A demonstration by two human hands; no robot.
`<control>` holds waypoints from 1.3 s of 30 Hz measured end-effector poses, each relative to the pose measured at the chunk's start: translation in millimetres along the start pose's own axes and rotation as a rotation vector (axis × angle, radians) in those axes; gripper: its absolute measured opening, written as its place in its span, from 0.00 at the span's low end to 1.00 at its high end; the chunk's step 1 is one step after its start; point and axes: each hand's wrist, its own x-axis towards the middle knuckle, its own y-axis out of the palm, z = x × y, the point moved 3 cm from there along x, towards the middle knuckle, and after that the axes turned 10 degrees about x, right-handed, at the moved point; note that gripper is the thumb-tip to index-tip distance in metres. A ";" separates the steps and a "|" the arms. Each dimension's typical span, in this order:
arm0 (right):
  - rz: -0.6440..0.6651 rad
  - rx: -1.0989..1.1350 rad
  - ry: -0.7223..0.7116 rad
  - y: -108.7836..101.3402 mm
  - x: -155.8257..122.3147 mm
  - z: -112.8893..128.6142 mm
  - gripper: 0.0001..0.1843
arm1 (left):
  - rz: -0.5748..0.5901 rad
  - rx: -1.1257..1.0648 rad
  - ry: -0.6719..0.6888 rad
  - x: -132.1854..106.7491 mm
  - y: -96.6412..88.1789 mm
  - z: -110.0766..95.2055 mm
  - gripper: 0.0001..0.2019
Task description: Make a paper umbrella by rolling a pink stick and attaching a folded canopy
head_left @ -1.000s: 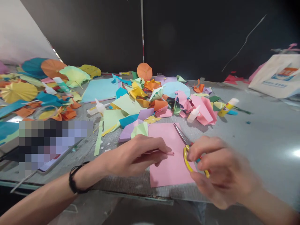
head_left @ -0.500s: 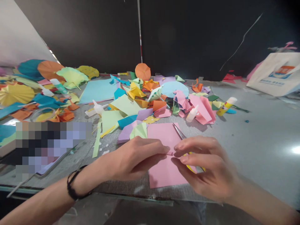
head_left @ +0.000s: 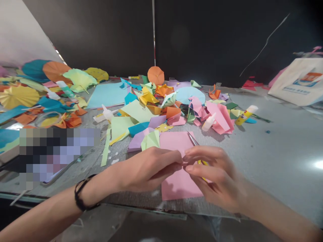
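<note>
Left hand (head_left: 153, 169): I pinch a pink strip (head_left: 185, 164) over the pink sheet (head_left: 174, 143).
Right hand (head_left: 218, 178): narrow; contact I can't tell.
Strip: probably light, crushable; hold ends.

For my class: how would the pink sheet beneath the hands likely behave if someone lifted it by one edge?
The pink sheet would probably droop, since it looks thin and lies flat. It should feel light, appearing to be just paper. The scissors seem to overlap its right side, so they might slide or weigh it down.
</note>
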 end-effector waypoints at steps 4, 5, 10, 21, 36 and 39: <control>0.027 0.016 -0.038 2.0 1.3 -0.3 0.19 | 0.082 -0.183 -0.139 2.3 -2.6 1.8 0.12; 0.040 0.012 -0.052 1.9 2.5 0.7 0.18 | 0.100 -0.242 -0.157 2.5 -2.7 2.6 0.12; 0.147 0.040 -0.039 -1.0 11.6 9.1 0.12 | 0.236 -0.603 -0.250 1.5 2.1 8.6 0.10; -0.083 0.148 0.223 -2.6 8.7 -4.6 0.16 | 0.010 -0.677 -0.153 1.8 -3.8 4.1 0.10; -0.128 0.363 0.292 -2.4 14.8 -0.2 0.08 | -0.361 -0.274 0.229 -7.0 -2.4 3.7 0.08; -0.130 0.383 0.305 -0.3 14.8 -0.4 0.08 | -0.399 -0.235 0.277 -5.9 -2.5 2.1 0.10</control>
